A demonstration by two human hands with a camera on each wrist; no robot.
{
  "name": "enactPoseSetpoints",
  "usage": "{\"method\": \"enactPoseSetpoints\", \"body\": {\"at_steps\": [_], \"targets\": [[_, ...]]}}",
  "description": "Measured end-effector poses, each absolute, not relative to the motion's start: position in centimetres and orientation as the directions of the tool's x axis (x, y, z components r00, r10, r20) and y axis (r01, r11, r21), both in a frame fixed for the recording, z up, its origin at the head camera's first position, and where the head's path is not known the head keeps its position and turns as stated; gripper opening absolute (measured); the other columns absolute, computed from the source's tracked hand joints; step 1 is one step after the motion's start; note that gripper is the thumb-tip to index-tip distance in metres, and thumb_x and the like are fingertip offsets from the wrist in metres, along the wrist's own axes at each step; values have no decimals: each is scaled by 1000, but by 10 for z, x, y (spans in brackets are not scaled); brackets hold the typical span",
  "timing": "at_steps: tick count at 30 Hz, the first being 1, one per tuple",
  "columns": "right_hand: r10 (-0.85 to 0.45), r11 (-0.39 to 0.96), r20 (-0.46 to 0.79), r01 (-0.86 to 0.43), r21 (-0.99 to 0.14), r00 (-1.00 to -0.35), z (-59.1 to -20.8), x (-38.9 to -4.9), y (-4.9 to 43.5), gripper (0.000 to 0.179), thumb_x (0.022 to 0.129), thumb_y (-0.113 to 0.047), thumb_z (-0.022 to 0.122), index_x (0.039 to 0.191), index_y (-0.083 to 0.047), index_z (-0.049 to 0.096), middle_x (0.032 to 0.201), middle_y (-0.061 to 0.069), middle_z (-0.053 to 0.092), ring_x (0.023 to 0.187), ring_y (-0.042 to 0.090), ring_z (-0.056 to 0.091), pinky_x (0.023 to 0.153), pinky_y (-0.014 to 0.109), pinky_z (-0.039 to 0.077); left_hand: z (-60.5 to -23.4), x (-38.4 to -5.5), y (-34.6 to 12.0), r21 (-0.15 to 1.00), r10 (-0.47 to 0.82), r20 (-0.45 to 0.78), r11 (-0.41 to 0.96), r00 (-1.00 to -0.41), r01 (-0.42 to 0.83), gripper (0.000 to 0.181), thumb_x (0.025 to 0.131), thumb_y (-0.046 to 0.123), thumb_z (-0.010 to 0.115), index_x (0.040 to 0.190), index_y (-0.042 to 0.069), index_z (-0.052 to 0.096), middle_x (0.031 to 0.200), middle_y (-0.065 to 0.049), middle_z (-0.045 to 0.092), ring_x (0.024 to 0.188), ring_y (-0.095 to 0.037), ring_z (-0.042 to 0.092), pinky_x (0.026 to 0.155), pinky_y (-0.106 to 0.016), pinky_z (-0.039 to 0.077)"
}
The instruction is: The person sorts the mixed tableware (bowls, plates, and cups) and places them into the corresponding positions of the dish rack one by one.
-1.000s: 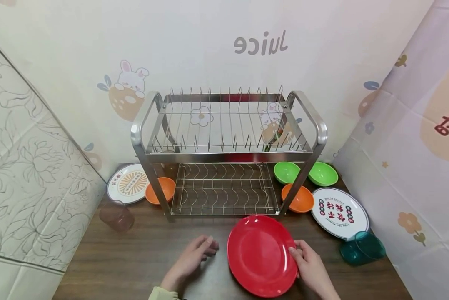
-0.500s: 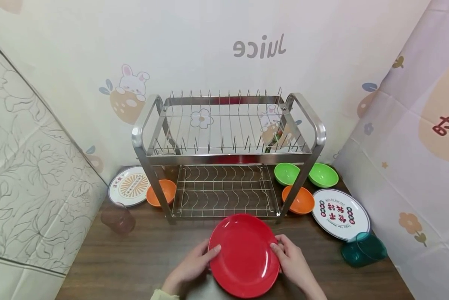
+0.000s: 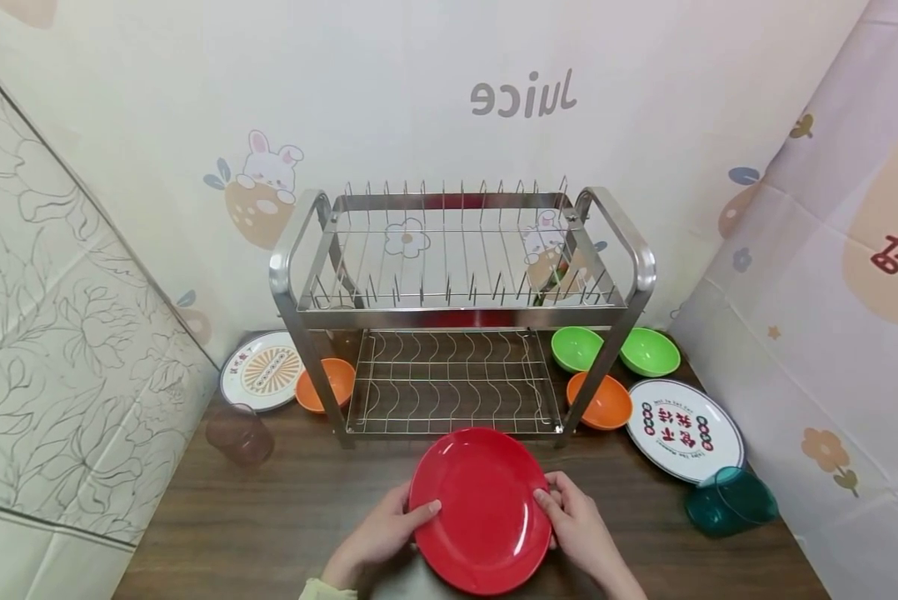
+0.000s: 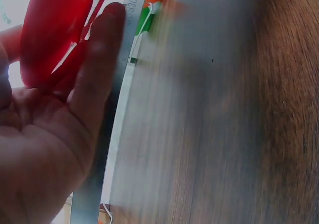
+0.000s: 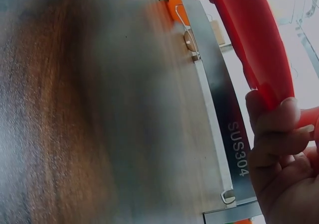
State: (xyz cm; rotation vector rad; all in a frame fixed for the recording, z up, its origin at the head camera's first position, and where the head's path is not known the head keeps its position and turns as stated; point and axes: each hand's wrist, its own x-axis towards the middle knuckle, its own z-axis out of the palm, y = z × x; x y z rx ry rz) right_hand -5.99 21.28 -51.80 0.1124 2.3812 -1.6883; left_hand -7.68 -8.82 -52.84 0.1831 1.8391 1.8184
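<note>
A round red plate [image 3: 479, 508] is held between both hands in front of the dish rack [image 3: 460, 317]. My left hand [image 3: 381, 529] grips its left rim, thumb on the upper face and fingers underneath. On the opposite rim, my right hand [image 3: 580, 525] pinches the plate with the thumb on top. Both wrist views show the red plate [image 4: 55, 30] raised above the wooden table, with fingers curled behind its edge. In the right wrist view the right hand [image 5: 286, 159] has its fingertips under the rim.
Left of the rack are a patterned white plate [image 3: 263, 372], an orange bowl [image 3: 326, 385] and a purplish cup [image 3: 241, 435]. On its right stand green bowls [image 3: 650, 352], another orange bowl [image 3: 601, 402], a white plate [image 3: 686, 429] and a teal cup [image 3: 730, 502].
The red plate has moved left, carried by the right hand. My left hand, apart from it a second ago, has taken hold of its left rim.
</note>
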Motion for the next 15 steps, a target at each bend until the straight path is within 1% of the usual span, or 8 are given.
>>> {"method": "enactPoseSetpoints", "body": {"at_steps": [4,7,10,15], "targets": [[-84,316,-225,189,-930,-971,-521,-59,211,26,102,-18,56,121,-1,52,69,9,59,48,23,56,47,31,49,-527,-75,-90,969,446,-222,1,-867,-247,39,99,19,62,128,-5,52,81,-12,69,57,-15,61,55,-24,48],[-98,304,-225,186,-934,-969,-523,-59,209,27,102,-20,57,121,-1,52,68,10,59,48,25,56,46,33,49,-528,-76,-93,976,435,-194,-5,-879,-218,35,99,16,61,126,-5,53,80,-13,69,56,-15,61,53,-23,50],[-110,309,-220,177,-935,-969,-524,-59,207,28,102,-22,57,120,-1,52,68,9,61,48,24,57,47,32,49,-528,-76,-96,982,426,-175,14,-887,-187,35,99,15,61,126,-6,53,83,-13,70,58,-17,65,55,-25,53],[-125,309,-213,166,-936,-969,-525,-59,205,30,101,-25,59,120,-2,52,70,9,62,49,23,58,48,31,50,-528,-78,-100,992,401,-126,56,-907,-113,34,97,13,64,124,-6,56,89,-13,72,69,-22,72,63,-29,58]]}}
